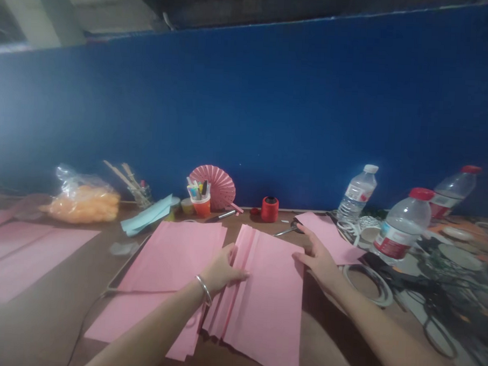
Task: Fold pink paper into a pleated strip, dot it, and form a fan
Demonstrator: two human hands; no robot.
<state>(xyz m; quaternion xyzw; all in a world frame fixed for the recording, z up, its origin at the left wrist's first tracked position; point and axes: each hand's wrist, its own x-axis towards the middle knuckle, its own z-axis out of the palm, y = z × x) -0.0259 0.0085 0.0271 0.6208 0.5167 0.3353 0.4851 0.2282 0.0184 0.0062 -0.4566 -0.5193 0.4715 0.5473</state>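
Note:
A pink paper sheet (269,297) lies in front of me, with several narrow folds along its left side. My left hand (223,269), with a silver bangle on the wrist, is closed on the folded strip, its thumb lying across the creases. At the sheet's upper right edge is my right hand (315,259), thumb touching the paper and fingers stretched apart. More pink sheets (176,255) lie to the left, partly stacked. Behind them stands a pleated pink fan (222,186) beside an orange cup of pens (201,204).
A red thread spool (270,209) and scissors (286,230) lie behind the sheet. Bottles (404,228), another pink piece (330,238) and coiled cable (369,285) are at right. Left are blue paper (147,215) and a plastic bag (83,200).

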